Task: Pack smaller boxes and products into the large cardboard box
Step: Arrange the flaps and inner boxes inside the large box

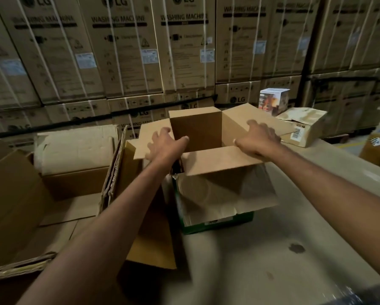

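A plain brown cardboard box [195,128] stands open in the middle, its four flaps spread. My left hand [165,144] rests with spread fingers on its left flap, thumb at the edge of the opening. My right hand [257,137] lies the same way on the right flap. The near flap [220,159] hangs toward me over a green-sided carton [217,221] with creased brown flaps. To the left is the large cardboard box [13,194], open, with a worn smaller box [74,148] inside. I cannot see what lies inside the middle box.
A white printed product box [272,100] and a crumpled carton with a barcode label [303,126] sit behind on the right. Stacked washing-machine cartons [123,51] form a wall at the back. The grey surface [272,249] spreads in front, and another box [376,150] stands far right.
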Motion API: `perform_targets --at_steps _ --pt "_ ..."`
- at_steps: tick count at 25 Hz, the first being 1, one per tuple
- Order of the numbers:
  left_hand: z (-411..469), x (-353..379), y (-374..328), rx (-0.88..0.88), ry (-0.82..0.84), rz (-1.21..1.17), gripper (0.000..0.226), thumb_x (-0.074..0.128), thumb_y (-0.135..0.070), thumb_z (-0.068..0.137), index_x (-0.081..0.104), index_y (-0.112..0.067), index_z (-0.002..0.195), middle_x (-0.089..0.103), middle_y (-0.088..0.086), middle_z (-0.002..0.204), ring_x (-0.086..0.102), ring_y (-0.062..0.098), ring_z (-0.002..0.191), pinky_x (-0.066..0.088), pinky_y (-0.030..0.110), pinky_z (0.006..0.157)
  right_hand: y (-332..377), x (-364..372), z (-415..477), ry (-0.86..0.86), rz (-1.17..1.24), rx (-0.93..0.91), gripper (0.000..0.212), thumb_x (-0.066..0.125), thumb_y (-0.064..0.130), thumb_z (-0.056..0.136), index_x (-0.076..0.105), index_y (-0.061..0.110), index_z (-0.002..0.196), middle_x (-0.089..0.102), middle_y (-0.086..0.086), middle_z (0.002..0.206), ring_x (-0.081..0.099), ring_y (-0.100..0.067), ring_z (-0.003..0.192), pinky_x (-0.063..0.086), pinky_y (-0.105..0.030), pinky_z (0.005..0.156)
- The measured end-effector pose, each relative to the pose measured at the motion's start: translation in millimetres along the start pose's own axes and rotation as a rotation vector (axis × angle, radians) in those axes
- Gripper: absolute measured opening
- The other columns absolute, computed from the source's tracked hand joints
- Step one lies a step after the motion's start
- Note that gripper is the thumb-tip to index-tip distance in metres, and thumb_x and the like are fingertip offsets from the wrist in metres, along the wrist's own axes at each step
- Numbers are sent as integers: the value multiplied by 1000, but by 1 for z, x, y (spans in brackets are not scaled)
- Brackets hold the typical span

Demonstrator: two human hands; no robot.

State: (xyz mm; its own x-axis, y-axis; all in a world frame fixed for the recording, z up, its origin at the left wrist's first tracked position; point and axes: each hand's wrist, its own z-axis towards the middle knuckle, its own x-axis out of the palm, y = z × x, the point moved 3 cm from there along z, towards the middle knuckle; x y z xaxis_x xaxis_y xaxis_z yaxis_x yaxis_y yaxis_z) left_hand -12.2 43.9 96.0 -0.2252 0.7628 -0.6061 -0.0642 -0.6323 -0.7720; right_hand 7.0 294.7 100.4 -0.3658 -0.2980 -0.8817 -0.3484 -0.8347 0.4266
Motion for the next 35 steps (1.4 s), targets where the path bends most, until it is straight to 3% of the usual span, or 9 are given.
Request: perform_targets --at_steps 2,6,10,13,16,21,28,33,35 --pt "10 15 23 -220 104 -114 77 73 -48 85 36 -24 148 44 12 144 53 35 123 54 53 97 -21 16 8 106 85 49 81 61 63 87 36 24 154 50 -13 147 47 -37 133 44 -51 106" --pt "8 30 37 -446 243 -343 56 65 -39 95 37 -11 134 54 10 114 55 26 108 52 35 76 -35 27 7 146 307 145 88 60 67 87 29 22 156 54 -9 138 54 -36 123 50 -46 94" --pt "9 35 32 -492 376 -316 59 58 -45 99 37 -8 140 53 14 118 53 31 114 45 43 97 -45 22 14 323 459 259 60 59 51 92 52 11 137 61 -6 97 60 -25 83 44 -34 65" --pt "6 36 36 -577 422 -324 60 60 -51 94 42 -10 135 55 15 116 54 33 114 40 51 104 -44 16 12 561 612 340 38 55 38 98 54 8 121 62 -9 88 60 -26 75 45 -34 63" --pt "7 42 33 -638 392 -431 51 62 -41 90 48 -12 130 61 16 117 61 35 110 47 56 102 -43 17 13 566 665 406 35 55 34 96 53 10 121 61 -8 85 60 -25 74 44 -35 63" --pt "17 58 23 -620 291 -435 39 53 -36 96 51 -14 128 63 15 117 62 35 103 52 54 90 -47 25 25 495 790 419 34 44 27 104 49 6 131 63 -9 86 63 -24 69 49 -32 54" --pt "8 51 6 -446 123 -514 20 45 -28 107 47 -10 116 56 12 99 54 23 85 42 41 80 -53 9 28 393 867 373 37 41 17 104 52 4 137 63 -13 85 62 -25 66 50 -30 51" --pt "19 15 -41 -241 37 -570 33 46 -25 106 54 -13 137 57 13 112 55 27 99 43 40 83 -33 -52 41 208 940 229 23 42 11 101 59 9 116 59 -12 82 60 -24 65 50 -31 54" --pt "18 -1 -58 -188 15 -605 35 46 -25 106 54 -15 139 57 12 111 55 27 101 43 39 81 -25 -76 42 159 969 185 26 42 14 100 61 9 118 60 -11 84 62 -22 63 52 -29 50"
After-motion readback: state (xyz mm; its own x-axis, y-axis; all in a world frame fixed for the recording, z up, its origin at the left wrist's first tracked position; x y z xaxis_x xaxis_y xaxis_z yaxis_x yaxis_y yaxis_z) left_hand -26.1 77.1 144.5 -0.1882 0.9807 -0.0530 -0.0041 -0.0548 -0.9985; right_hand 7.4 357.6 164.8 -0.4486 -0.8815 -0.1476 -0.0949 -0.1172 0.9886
